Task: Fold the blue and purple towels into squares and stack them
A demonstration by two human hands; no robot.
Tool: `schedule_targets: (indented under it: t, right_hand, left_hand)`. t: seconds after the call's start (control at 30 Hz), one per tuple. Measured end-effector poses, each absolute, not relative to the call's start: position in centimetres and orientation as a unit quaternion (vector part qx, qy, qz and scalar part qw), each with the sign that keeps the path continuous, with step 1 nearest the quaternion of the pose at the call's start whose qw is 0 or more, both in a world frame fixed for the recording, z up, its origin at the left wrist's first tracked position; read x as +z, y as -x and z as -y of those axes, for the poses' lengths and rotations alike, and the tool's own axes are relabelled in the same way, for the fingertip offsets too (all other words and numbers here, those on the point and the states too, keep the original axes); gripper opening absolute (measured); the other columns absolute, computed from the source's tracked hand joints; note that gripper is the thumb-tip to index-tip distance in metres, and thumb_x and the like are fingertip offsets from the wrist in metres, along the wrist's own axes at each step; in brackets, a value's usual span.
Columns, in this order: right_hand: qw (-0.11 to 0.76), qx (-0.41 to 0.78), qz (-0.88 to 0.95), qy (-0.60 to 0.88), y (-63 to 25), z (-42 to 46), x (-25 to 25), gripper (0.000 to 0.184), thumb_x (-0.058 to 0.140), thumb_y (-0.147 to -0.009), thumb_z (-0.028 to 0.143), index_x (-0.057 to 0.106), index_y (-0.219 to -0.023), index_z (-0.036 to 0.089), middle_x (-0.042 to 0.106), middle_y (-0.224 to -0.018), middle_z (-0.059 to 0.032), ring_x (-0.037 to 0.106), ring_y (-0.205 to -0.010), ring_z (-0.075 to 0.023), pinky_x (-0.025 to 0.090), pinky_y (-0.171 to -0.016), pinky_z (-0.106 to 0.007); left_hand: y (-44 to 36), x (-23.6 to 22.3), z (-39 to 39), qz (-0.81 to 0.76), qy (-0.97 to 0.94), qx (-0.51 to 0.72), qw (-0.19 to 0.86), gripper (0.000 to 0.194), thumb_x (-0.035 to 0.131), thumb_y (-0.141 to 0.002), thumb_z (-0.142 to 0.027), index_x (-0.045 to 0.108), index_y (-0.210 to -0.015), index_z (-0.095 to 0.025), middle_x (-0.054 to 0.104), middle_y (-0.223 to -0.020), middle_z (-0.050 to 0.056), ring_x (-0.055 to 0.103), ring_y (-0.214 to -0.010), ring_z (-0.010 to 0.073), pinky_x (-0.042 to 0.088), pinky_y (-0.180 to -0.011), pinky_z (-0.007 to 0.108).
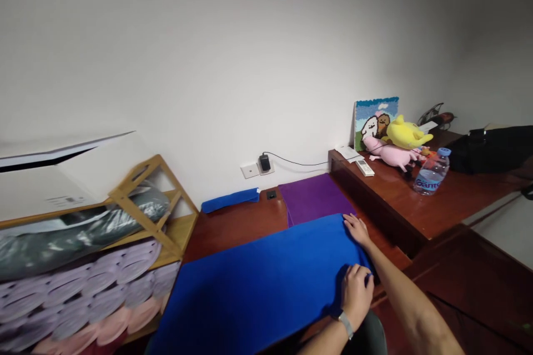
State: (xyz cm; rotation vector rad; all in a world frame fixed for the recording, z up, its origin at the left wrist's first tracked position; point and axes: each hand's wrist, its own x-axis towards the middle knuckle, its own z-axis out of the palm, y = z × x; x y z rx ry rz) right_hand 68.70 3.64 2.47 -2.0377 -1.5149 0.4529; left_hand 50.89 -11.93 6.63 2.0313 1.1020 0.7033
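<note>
A blue cloth (258, 288) lies spread over the reddish-brown table. My left hand (357, 294), with a metal-banded watch at the wrist, has its fingers curled at the cloth's right side. A bit of blue shows between its thumb and finger. Farther back, my right hand (357, 228) rests on the cloth's far right corner, fingers stretched out; their undersides are hidden. Beyond that corner is a purple cloth (316, 197), partly covered by the blue one.
A folded blue cloth (231, 200) lies by the wall near a socket. A wooden rack (156, 222) with lilac and pink items stands left. On the raised right surface (400, 199) are a water bottle (432, 173), plush toys (406, 134), a remote (365, 168) and a black bag (491, 150).
</note>
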Motion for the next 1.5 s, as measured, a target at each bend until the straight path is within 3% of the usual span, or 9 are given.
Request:
schedule_targets:
  t: [0.23,0.4,0.6,0.8,0.97,1.07,1.17,1.27,1.5]
  right_hand:
    - [0.311,0.143,0.522,0.781,-65.0,-6.2,5.4,0.049,0.055,-0.093,0.035,0.079,-0.133,0.021,0.077,-0.134,-0.0126,0.071,-0.129,-0.0285,0.051,-0.116,-0.042]
    - [0.312,0.136,0.494,0.8,-62.3,-7.8,9.3,0.046,0.059,-0.089,0.039,0.082,-0.123,0.019,0.083,-0.108,-0.0151,0.079,-0.105,-0.0323,0.06,-0.099,-0.043]
    - [0.324,0.164,0.586,0.724,-54.7,-10.7,15.5,0.048,0.052,-0.097,0.046,0.082,-0.123,0.018,0.084,-0.106,-0.011,0.078,-0.104,-0.0284,0.06,-0.096,-0.037]
    - [0.298,0.22,0.719,0.588,-36.2,-14.2,19.2,0.038,0.05,-0.104,0.032,0.082,-0.121,0.026,0.082,-0.121,-0.004,0.075,-0.114,-0.0225,0.055,-0.104,-0.032]
    - [0.189,0.255,0.822,0.473,-18.1,-13.4,17.9,0.031,0.056,-0.101,0.02,0.083,-0.113,0.027,0.081,-0.122,-0.001,0.074,-0.117,-0.019,0.051,-0.105,-0.026]
    - [0.107,0.25,0.849,0.453,-11.7,-11.7,15.1,0.025,0.066,-0.093,0.016,0.083,-0.108,0.025,0.081,-0.116,-0.0048,0.075,-0.111,-0.0226,0.054,-0.099,-0.029]
    - [0.069,0.224,0.858,0.457,-9.4,-10.6,12.2,0.027,0.065,-0.094,0.017,0.08,-0.116,0.022,0.077,-0.124,-0.0109,0.072,-0.115,-0.0269,0.054,-0.1,-0.035]
    - [0.068,0.198,0.866,0.453,-9.5,-10.6,10.2,0.03,0.06,-0.099,0.022,0.075,-0.125,0.023,0.067,-0.142,-0.0139,0.063,-0.129,-0.0303,0.049,-0.108,-0.041]
    - [0.07,0.197,0.889,0.408,-9.6,-11.4,9.1,0.04,0.059,-0.098,0.015,0.07,-0.136,0.023,0.07,-0.139,-0.0116,0.062,-0.133,-0.0283,0.044,-0.115,-0.039]
  left_hand:
    - [-47.6,9.4,11.3,-0.442,-0.695,0.337,0.456,0.018,0.064,-0.086,-0.015,0.075,-0.095,-0.026,0.08,-0.099,0.006,0.073,-0.093,0.0217,0.058,-0.088,0.036]
    - [-44.3,10.9,10.8,-0.45,-0.649,0.386,0.477,0.008,0.07,-0.085,-0.019,0.071,-0.091,-0.024,0.079,-0.088,0.004,0.074,-0.085,0.0187,0.059,-0.082,0.031]
    - [-34.9,13.6,11.3,-0.445,-0.594,0.465,0.483,0.02,0.074,-0.089,-0.039,0.067,-0.098,-0.021,0.073,-0.083,0.002,0.072,-0.08,0.0158,0.058,-0.075,0.027]
    - [-20.8,15.8,14.9,-0.518,-0.515,0.566,0.381,0.046,0.068,-0.09,-0.061,0.069,-0.115,-0.022,0.074,-0.082,0.001,0.075,-0.079,0.019,0.061,-0.079,0.031]
    - [-8.6,12.4,18.0,-0.701,-0.389,0.554,0.224,0.053,0.062,-0.086,-0.065,0.067,-0.123,-0.026,0.082,-0.097,0.007,0.08,-0.098,0.03,0.064,-0.087,0.041]
    - [-3.2,8.2,19.1,-0.797,-0.372,0.442,0.177,0.043,0.052,-0.083,-0.055,0.07,-0.115,-0.033,0.081,-0.089,0.006,0.08,-0.088,0.0356,0.063,-0.078,0.048]
    - [-0.5,4.7,19.7,-0.826,-0.396,0.371,0.149,0.033,0.047,-0.081,-0.051,0.073,-0.098,-0.039,0.077,-0.079,0.006,0.077,-0.085,0.0401,0.062,-0.078,0.055]
    - [0.0,3.0,20.0,-0.823,-0.42,0.371,0.089,0.032,0.048,-0.083,-0.053,0.076,-0.089,-0.041,0.077,-0.089,0.01,0.076,-0.092,0.0429,0.062,-0.088,0.06]
    - [-0.1,2.9,20.0,-0.827,-0.403,0.386,0.064,0.029,0.048,-0.083,-0.051,0.073,-0.075,-0.041,0.08,-0.095,0.009,0.077,-0.095,0.0422,0.062,-0.093,0.062]
